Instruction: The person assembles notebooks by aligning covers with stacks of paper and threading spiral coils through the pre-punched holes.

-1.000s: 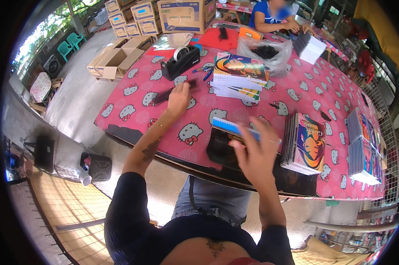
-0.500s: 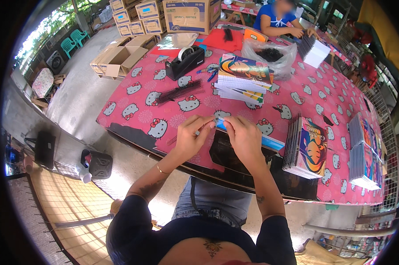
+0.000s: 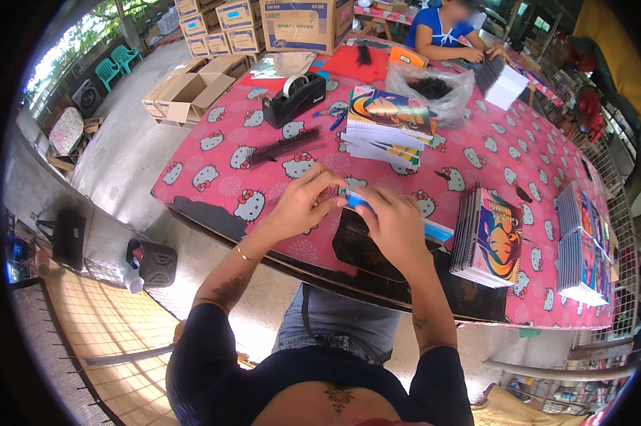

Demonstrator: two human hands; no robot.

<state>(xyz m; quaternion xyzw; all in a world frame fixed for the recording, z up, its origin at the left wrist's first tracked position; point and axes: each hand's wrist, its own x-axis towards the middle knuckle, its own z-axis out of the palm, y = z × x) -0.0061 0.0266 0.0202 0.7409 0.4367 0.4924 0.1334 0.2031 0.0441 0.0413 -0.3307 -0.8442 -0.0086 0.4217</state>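
Note:
At the near edge of the table, my left hand (image 3: 299, 204) pinches a dark spiral binding coil (image 3: 330, 191) between thumb and fingers. The coil's end meets the corner of a thin notebook (image 3: 438, 231) with a blue-and-white edge. My right hand (image 3: 393, 224) closes around that notebook from above, hiding most of it. How far the coil is threaded cannot be made out. Below the hands lies a black panel (image 3: 356, 245). A stack of spiral notebooks (image 3: 496, 238) with colourful covers stands to the right of my right hand.
Beyond my hands lie loose black coils (image 3: 285, 148), a tape dispenser (image 3: 294, 99), pens (image 3: 337, 117) and another notebook stack (image 3: 388, 121). A plastic bag (image 3: 434, 92) holds black coils. More notebooks (image 3: 583, 245) sit far right. Across the table a person (image 3: 445, 35) handles white-paged notebooks (image 3: 501, 82).
My left hand has shifted slightly left and up, turning so more of the coil shows between the hands. My right hand has moved slightly, still on the notebook.

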